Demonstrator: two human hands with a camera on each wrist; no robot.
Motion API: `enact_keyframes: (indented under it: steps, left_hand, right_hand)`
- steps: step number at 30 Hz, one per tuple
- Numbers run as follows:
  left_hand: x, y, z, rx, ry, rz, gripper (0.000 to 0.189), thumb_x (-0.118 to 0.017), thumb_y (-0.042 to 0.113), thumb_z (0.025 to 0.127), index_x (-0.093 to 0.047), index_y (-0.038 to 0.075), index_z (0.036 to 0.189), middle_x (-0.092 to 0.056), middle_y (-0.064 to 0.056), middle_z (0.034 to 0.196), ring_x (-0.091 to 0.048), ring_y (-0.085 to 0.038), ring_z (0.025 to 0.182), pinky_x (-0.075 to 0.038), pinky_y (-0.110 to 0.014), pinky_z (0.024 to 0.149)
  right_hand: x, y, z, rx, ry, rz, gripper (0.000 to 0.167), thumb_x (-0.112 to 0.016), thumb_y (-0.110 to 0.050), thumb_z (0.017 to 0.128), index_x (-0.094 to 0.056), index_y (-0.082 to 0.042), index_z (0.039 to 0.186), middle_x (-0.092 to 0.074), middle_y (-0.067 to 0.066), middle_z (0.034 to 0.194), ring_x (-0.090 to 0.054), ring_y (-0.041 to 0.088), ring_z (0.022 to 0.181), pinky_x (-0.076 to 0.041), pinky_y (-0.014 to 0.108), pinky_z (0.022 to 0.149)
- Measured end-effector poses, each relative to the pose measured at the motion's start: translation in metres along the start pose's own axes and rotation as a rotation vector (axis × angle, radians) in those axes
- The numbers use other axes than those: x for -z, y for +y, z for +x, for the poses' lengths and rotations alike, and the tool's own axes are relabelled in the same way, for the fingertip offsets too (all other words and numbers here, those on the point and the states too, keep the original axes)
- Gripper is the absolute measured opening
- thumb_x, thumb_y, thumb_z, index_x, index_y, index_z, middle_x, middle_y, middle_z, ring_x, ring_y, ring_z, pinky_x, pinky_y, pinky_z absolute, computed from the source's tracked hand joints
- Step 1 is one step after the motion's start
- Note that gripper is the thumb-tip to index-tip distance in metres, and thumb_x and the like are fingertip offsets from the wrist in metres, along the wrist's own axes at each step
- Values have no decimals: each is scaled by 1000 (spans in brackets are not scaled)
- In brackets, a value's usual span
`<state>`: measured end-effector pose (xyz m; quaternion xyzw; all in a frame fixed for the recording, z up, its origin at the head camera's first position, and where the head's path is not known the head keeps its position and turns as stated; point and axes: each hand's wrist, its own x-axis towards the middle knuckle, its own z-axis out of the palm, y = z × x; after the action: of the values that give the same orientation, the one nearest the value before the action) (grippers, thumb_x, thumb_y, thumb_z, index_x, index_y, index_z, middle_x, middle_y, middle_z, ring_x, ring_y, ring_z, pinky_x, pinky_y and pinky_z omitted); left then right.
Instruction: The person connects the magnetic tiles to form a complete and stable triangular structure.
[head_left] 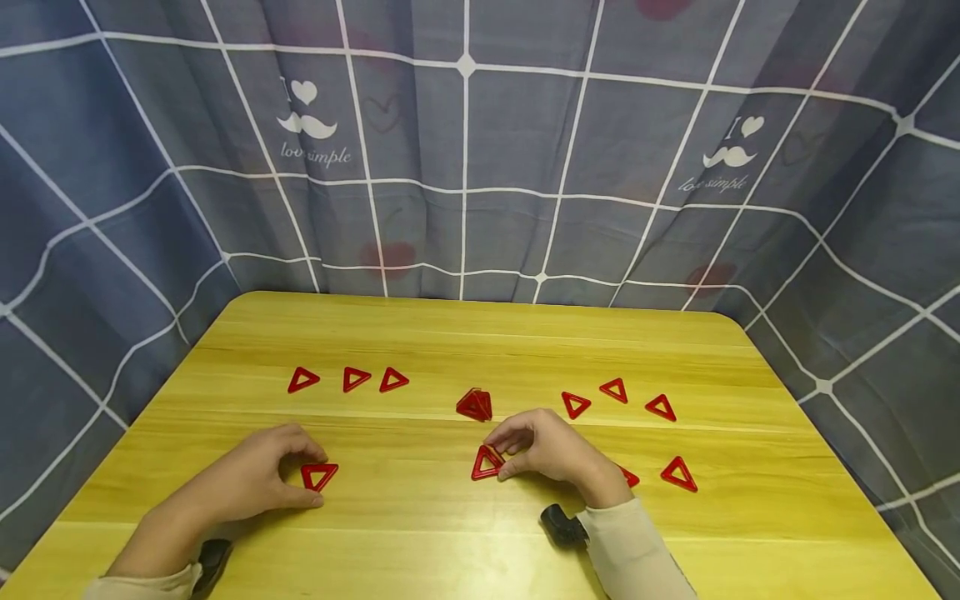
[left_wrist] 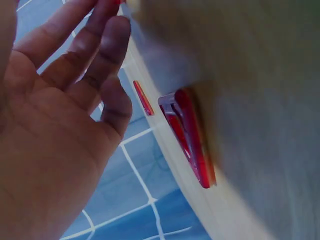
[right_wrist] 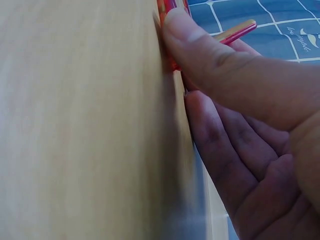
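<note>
My right hand (head_left: pixel 551 450) pinches a red triangle frame (head_left: pixel 486 463) between thumb and fingers, just above the table's middle. In the right wrist view the thumb presses the red piece (right_wrist: pixel 172 7), and a thin red edge (right_wrist: pixel 237 32) sticks out beyond it. My left hand (head_left: pixel 258 471) curves loosely around another red triangle frame (head_left: pixel 318 477). The left wrist view shows a gap between the near red triangle (left_wrist: pixel 192 142) and that hand's thumb. Behind the right hand sits a small cluster of red triangles (head_left: pixel 472 405), standing or overlapping; which, I cannot tell.
On the wooden table (head_left: pixel 405 533), three red triangles lie at back left, one of them here (head_left: pixel 356 378). Several more lie to the right, such as this triangle (head_left: pixel 678 474); one is partly hidden by the right wrist. A blue-grey checked curtain (head_left: pixel 502 225) hangs behind.
</note>
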<state>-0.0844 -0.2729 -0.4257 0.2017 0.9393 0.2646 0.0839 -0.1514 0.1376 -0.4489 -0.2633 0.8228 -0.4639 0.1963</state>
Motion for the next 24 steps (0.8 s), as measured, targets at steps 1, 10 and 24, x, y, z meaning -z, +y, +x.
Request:
enact_keyframes:
  steps: [1, 10, 24]
  left_hand:
    - [-1, 0, 0, 3, -7, -5, 48, -87, 54, 72, -70, 20, 103, -60, 14, 97, -58, -8, 91, -51, -34, 83]
    - [-3, 4, 6, -53, -19, -24, 37, -89, 36, 75, -71, 21, 104, -61, 14, 98, -57, -6, 90, -51, -31, 82]
    - [-19, 45, 48, -129, 35, -171, 31, -87, 25, 81, -72, 22, 107, -64, 14, 103, -60, -16, 93, -51, -35, 84]
  right_hand:
    - [0, 0, 0, 0, 0, 3, 36, -90, -9, 74, -78, -15, 107, -72, -8, 97, -68, 16, 90, -54, 30, 81]
    - [-1, 2, 1, 7, 2, 1, 35, -90, -9, 74, -78, -14, 106, -73, -7, 96, -68, 16, 88, -54, 30, 81]
    - [0, 1, 1, -2, 7, 11, 34, -90, -8, 74, -78, -12, 106, -73, -2, 98, -68, 17, 88, -54, 29, 80]
